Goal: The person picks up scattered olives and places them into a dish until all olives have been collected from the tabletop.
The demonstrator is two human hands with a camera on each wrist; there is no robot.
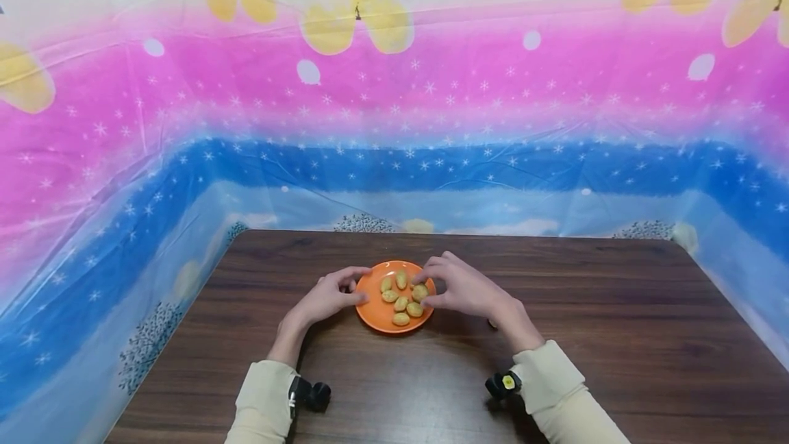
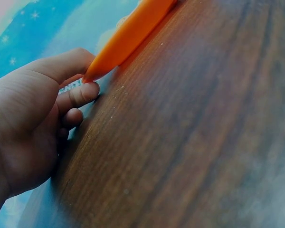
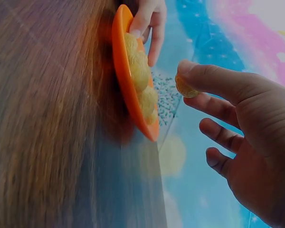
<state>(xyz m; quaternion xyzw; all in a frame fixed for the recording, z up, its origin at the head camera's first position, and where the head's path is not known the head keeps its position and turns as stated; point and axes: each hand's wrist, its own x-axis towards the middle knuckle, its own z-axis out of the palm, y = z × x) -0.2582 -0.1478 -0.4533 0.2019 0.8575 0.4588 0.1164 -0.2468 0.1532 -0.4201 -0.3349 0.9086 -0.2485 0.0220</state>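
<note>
An orange plate [image 1: 372, 317] lies on the table, with several yellow-brown oval pieces on it that look like walnuts [image 1: 401, 319] in the shell. My left hand [image 1: 333, 293] pinches the plate's left rim, thumb on top and fingers at the edge; the left wrist view shows the rim [image 2: 111, 54] between them. Over the plate's right side, my right hand [image 1: 462, 286] holds one walnut [image 3: 186, 88] between thumb and index finger. Its other fingers are spread loosely. In the right wrist view this walnut is apart from those on the plate.
The dark wood-grain table [image 1: 604, 341] reaches back to a pink and blue patterned cloth [image 1: 394, 101] hung around it. A small object [image 1: 492, 324], mostly hidden by the right wrist, lies on the table. Each sleeve end has a black wrist camera [image 1: 317, 396].
</note>
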